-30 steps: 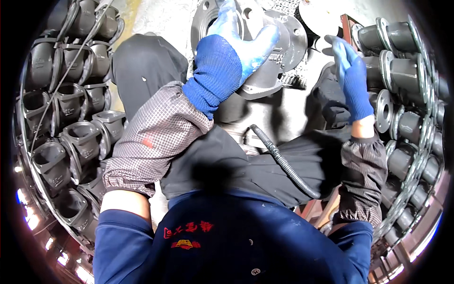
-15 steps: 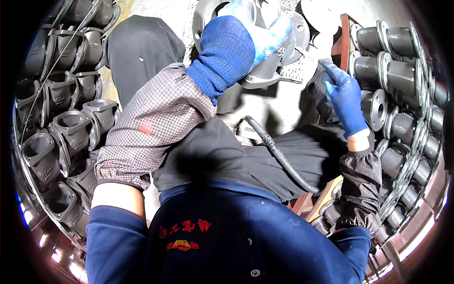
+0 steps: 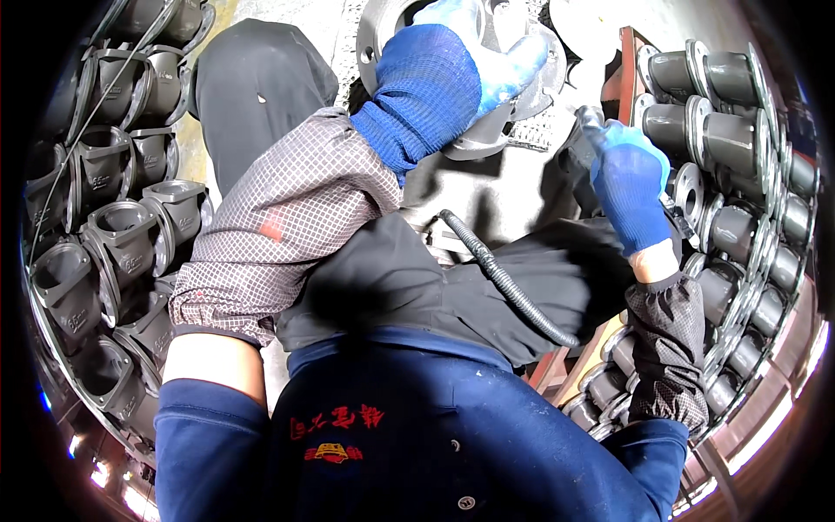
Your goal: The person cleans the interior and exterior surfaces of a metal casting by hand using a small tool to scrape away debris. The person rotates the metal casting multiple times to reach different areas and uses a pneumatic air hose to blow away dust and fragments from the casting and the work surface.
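My left hand (image 3: 461,74), in a blue knitted glove with a paler blue coated palm, grips a grey flanged metal casting (image 3: 478,139) at the top middle. The thumb is spread to the right across its flange, while the fingertips run up to the picture's edge. To the right, my right hand (image 3: 628,174), gloved the same way, is closed with its fingers bent. A dark, narrow end (image 3: 590,117) pokes out past these fingers; its kind is not clear. Both forearms wear checked sleeve covers.
Stacked grey valve-body castings (image 3: 130,235) line the left side. More flanged castings (image 3: 731,139) are piled on the right, beside a reddish-brown metal post (image 3: 628,74). A ribbed grey hose (image 3: 509,283) crosses my lap. My dark-trousered knee (image 3: 261,96) stands left of the work.
My right hand has gone from stretched fingers to bent ones, turning a little. My left hand stays on the casting, shifted slightly right. The whole view has shifted slightly.
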`<state>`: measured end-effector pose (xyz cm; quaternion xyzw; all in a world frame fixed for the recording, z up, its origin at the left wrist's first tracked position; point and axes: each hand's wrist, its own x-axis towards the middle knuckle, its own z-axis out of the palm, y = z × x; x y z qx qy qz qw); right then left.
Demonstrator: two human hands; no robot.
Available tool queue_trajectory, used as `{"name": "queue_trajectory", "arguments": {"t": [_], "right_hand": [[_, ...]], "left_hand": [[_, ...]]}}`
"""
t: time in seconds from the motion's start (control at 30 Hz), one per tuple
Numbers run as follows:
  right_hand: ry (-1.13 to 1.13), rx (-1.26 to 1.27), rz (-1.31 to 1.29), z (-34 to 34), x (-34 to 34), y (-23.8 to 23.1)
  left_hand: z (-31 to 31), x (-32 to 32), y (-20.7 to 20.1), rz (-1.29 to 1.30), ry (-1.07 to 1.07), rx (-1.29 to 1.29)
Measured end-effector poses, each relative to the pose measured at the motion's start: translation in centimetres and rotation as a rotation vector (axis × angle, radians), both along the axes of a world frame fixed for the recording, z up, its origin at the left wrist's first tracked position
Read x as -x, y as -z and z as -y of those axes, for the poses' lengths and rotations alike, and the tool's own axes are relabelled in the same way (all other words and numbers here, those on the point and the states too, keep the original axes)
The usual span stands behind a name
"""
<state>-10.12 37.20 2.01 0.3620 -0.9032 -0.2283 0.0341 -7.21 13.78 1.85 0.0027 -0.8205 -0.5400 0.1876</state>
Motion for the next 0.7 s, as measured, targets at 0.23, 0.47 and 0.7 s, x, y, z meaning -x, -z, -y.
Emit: {"name": "queue_trajectory", "arguments": {"t": [0.23, 0.47, 0.7], "right_hand": [[0.091, 0.059, 0.076, 0.7, 0.0, 0.2], [-0.009, -0.047, 0.012, 2.5, -1.5, 2.1], [0.18, -0.071, 0.093, 2.6, -1.8, 1.6]], "left_hand": [[-0.8, -0.1, -0.2, -0.042, 0.047, -0.074], [0.8, -0.7, 0.2, 0.029, -0.008, -0.007], [0.4, -0.6, 0.0, 0.036, 0.001, 0.009]]}}
